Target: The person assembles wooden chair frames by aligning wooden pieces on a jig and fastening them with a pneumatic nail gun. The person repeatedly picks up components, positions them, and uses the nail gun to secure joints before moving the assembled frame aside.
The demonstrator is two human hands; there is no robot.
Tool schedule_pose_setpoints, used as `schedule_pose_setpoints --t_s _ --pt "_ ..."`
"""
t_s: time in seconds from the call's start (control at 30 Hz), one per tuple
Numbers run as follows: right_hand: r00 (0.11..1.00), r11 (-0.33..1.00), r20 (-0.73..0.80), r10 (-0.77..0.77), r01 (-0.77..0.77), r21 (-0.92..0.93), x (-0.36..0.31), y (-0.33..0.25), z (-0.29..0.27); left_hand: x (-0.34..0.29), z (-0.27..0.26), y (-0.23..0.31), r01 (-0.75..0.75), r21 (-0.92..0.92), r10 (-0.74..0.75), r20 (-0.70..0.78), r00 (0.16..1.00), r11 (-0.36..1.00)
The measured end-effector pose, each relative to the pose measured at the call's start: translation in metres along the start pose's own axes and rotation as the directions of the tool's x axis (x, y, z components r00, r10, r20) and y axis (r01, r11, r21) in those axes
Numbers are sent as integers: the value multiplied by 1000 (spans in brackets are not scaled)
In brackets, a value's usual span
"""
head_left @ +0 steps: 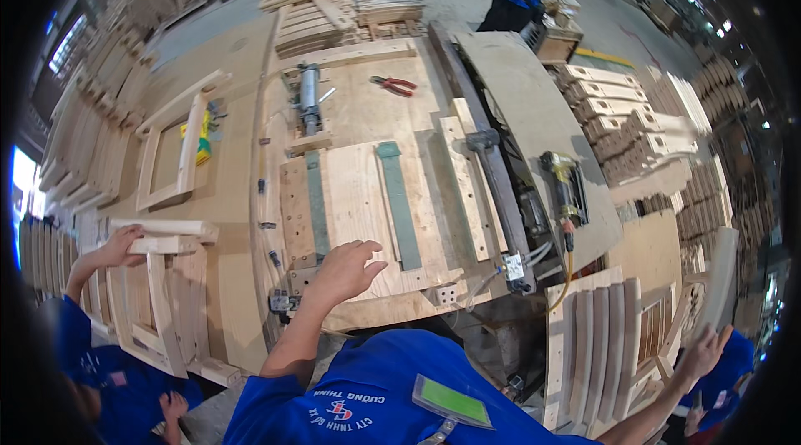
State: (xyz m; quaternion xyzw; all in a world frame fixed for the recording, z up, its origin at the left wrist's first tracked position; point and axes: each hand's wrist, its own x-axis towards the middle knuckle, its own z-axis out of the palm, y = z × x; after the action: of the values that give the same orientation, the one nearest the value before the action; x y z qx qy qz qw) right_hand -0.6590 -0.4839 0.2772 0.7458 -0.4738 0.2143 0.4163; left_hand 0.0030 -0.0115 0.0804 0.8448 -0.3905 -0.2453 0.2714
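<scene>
My left hand (pixel 346 271) is over the near part of a wooden jig board (pixel 355 211), fingers apart and nothing in them. Two green strips (pixel 400 207) run along that board, one on each side of a pale panel. Out to the right, my right hand (pixel 707 351) is closed on the lower end of a long, slightly curved wooden slat (pixel 717 282). The slat stands tilted upward beside stacked wooden parts. Just left of it are several upright curved slats (pixel 592 353).
Pliers (pixel 394 85) and a pneumatic cylinder (pixel 309 99) lie at the jig's far side. A nail gun (pixel 567 191) with a yellow hose rests right of the metal rail (pixel 496 178). A co-worker's hand (pixel 121 246) touches a wooden frame (pixel 158 295) at left. Another person (pixel 726 378) is at lower right.
</scene>
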Motion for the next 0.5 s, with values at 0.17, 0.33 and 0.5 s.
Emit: schedule_pose_setpoints --t_s 0.17,0.33,0.5 --pt "715 49 487 502 -586 809 49 -5 -74 -7 6 12 -73 -41 67 -129 989 996" --pt "828 -439 551 103 -460 772 91 -98 -76 3 16 47 -367 75 366 -391 845 927" --pt "803 -659 545 -241 -548 516 80 -331 -41 7 1 96 -530 319 618 -449 645 785"
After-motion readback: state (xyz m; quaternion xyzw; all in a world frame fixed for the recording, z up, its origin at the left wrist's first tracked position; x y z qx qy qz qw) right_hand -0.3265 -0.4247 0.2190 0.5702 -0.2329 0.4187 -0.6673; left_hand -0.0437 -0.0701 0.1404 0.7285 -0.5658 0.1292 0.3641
